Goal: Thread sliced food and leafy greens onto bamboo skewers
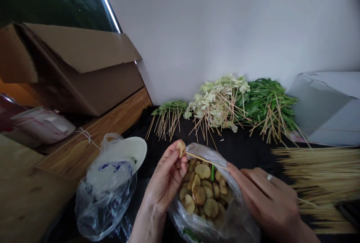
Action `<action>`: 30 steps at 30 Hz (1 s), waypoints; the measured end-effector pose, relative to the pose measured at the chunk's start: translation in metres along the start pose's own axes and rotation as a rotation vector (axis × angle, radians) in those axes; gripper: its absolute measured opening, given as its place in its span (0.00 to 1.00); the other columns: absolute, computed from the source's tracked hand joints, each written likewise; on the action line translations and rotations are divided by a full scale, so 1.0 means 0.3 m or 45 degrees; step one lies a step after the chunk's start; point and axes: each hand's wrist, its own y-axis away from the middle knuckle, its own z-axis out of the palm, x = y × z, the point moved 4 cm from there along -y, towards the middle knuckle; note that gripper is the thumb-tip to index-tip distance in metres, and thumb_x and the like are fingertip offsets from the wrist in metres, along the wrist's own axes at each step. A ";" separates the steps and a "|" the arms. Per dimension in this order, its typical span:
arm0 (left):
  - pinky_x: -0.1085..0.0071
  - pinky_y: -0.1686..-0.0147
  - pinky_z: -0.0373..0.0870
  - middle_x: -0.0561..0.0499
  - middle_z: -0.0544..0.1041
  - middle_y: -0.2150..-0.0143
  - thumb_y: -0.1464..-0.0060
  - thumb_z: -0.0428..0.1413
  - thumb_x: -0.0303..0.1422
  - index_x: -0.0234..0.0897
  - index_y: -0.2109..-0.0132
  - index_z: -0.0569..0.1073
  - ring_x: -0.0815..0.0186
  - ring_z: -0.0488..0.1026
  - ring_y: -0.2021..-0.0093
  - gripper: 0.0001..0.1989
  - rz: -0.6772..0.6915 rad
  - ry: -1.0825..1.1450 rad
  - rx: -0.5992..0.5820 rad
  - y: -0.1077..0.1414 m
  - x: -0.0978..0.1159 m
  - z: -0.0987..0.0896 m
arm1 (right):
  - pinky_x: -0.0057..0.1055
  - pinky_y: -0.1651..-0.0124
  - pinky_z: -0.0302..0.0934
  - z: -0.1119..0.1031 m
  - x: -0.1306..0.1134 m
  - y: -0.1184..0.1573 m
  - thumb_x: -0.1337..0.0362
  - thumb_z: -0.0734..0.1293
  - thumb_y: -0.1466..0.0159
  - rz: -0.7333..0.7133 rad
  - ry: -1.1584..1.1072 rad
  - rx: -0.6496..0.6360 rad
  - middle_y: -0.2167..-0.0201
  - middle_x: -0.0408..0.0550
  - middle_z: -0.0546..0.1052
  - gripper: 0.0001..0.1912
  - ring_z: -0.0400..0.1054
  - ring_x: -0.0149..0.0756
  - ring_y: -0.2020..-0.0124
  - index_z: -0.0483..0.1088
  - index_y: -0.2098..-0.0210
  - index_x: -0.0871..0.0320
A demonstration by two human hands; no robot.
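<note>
My left hand [168,173] pinches a small tan mushroom [181,148] between thumb and fingers, above the far left side of a clear plastic bag [242,216]. A thin wooden skewer [206,160] runs from the mushroom across the bag's mouth to my right hand [267,194]. The fingertips of that hand grip the skewer's other end; a ring shows on one finger. The skewer's tip meets the mushroom, but how deep it goes is hidden. Inside the bag lie many round, brownish mushroom pieces [203,170] and a bit of green stalk [212,172].
Along the wall lie skewered green stalks [171,107], pale cabbage-like leaves [216,98] and leafy greens [264,93]. Bare skewers [317,171] are heaped at right, below a white box [329,108]. Left are a white bowl [137,147], another plastic bag [104,201] and a cardboard box [95,85].
</note>
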 end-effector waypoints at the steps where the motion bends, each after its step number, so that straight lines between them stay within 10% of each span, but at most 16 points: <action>1: 0.83 0.71 0.76 0.53 0.79 0.67 0.56 0.72 0.24 0.35 0.55 0.80 0.74 0.77 0.72 0.19 0.034 -0.031 0.006 -0.001 0.002 -0.003 | 0.31 0.63 0.63 0.000 -0.002 0.000 0.68 0.61 0.29 -0.007 0.008 0.001 0.64 0.52 0.78 0.21 0.69 0.35 0.68 0.69 0.38 0.61; 10: 0.79 0.66 0.75 0.54 0.81 0.67 0.55 0.73 0.33 0.37 0.52 0.79 0.72 0.78 0.70 0.22 0.469 -0.471 0.079 -0.001 0.028 -0.027 | 0.31 0.65 0.63 0.005 -0.003 0.004 0.69 0.60 0.30 -0.015 -0.015 -0.046 0.65 0.52 0.77 0.20 0.69 0.34 0.69 0.70 0.40 0.63; 30: 0.74 0.67 0.76 0.53 0.81 0.68 0.54 0.71 0.34 0.38 0.55 0.79 0.69 0.77 0.71 0.18 0.482 -0.782 0.008 0.005 0.001 -0.005 | 0.32 0.67 0.58 0.020 -0.020 -0.019 0.75 0.58 0.30 -0.013 -0.095 -0.047 0.68 0.49 0.75 0.17 0.68 0.33 0.70 0.71 0.45 0.66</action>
